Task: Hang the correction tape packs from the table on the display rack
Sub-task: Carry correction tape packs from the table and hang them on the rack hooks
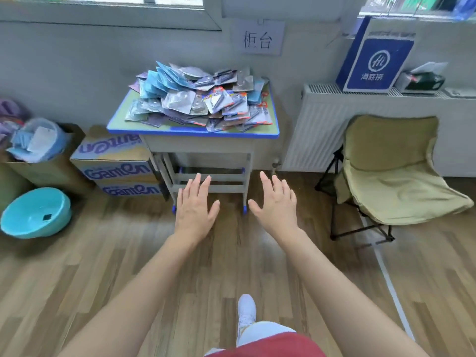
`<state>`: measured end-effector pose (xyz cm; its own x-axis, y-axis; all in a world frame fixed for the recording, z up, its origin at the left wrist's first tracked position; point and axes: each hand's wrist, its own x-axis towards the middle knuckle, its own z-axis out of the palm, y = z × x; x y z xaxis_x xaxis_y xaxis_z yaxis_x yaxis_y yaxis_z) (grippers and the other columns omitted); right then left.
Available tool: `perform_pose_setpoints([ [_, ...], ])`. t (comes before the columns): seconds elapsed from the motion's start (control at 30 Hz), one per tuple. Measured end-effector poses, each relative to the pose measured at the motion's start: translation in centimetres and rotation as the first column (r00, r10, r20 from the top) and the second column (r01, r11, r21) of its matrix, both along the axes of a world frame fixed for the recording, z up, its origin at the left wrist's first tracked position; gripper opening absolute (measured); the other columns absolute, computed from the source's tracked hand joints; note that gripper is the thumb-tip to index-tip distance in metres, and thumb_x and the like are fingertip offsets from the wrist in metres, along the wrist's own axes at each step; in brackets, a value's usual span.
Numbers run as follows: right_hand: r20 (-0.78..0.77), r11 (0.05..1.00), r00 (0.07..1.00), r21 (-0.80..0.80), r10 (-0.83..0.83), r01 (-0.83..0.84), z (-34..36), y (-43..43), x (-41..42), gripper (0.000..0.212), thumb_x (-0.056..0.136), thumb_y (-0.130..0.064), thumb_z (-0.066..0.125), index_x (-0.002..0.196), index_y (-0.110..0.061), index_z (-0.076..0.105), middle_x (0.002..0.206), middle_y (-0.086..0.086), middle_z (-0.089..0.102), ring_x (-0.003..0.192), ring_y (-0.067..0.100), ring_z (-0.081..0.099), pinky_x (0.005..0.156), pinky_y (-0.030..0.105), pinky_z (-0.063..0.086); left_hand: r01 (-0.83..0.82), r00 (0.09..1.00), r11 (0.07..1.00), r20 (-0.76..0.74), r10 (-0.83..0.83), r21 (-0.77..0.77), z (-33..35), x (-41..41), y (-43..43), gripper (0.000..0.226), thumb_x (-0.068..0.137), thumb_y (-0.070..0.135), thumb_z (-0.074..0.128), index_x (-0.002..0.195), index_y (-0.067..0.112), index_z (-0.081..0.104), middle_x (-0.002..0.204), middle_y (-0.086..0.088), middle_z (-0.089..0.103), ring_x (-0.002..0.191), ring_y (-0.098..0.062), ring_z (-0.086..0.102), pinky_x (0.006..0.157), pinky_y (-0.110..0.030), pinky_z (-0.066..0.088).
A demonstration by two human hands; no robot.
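Head view: the left hand (195, 206) and right hand (277, 206) hang palm-down, fingers (197, 182) straight and spread, holding nothing; glossy blue, grey and red carded correction tape packs (201, 101) lie heaped on the small green-topped, blue-edged desk (193, 133); an open brown cardboard box (51, 173) at left holds bluish packets (38, 143); a round teal plastic basin (31, 222) holds a small dark square (47, 216).

even, soft indoor light; wide-angle bending at edges, slight blur throughout.
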<state>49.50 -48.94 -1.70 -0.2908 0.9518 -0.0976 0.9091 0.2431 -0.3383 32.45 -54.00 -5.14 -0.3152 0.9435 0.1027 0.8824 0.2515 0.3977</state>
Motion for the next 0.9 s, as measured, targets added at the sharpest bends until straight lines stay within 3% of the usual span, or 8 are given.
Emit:
perform_pose_setpoints([
  [0.4,-0.101,0.994,0.989,0.039,0.106,-0.102,1.6,18.1,-11.0,0.069,0.097,-0.039,0.046,0.152,-0.024,0.009,0.160,0.010,0.006,0.146,0.027,0.008,0.116,0.040,0.011,-0.158,0.985,0.987,0.069,0.156,0.026,1.5,-9.2,15.4,0.061,0.098,0.033,0.045,0.151,0.020,0.017,0.160,-0.004,0.008,0.147,-0.022,0.006,0.117,-0.035,0.000],
  [0.9,-0.137,0.999,0.989,-0.008,-0.052,0.052,1.1,35.8,-25.6,0.068,0.095,-0.035,0.049,0.152,-0.024,0.013,0.159,0.010,0.009,0.146,0.026,0.009,0.116,0.042,0.008,-0.077,0.993,0.997,0.092,0.076,0.008,2.6,-25.6,35.5,0.060,0.096,0.028,0.050,0.149,0.014,0.025,0.158,-0.010,0.013,0.146,-0.027,0.009,0.118,-0.038,0.007],
])
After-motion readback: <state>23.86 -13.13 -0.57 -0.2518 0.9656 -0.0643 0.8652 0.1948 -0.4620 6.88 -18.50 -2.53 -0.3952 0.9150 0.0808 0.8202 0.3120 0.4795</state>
